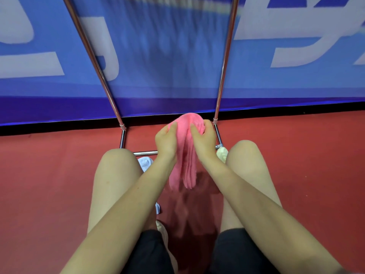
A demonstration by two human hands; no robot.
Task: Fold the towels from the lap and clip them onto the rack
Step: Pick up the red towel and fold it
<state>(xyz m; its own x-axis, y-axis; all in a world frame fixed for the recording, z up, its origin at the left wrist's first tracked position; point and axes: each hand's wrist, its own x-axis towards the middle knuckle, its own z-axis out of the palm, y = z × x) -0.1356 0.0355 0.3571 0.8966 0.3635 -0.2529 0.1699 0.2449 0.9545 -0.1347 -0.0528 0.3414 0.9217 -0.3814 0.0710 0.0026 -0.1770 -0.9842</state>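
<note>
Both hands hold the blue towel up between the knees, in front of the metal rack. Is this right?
Not quite: the towel is pink, not blue, as the head view shows. The left hand and right hand do hold it between the knees, before the rack.

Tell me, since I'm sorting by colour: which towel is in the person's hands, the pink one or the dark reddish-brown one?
The pink towel. Both the left hand and right hand grip it, held up, while the dark reddish-brown towel lies below between the legs, untouched.

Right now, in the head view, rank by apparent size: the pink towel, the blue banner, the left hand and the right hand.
1. Blue banner, by far the largest.
2. Pink towel, hanging between both hands.
3. Left hand and right hand: they look alike, so no ranking; each pinches the towel.
</note>
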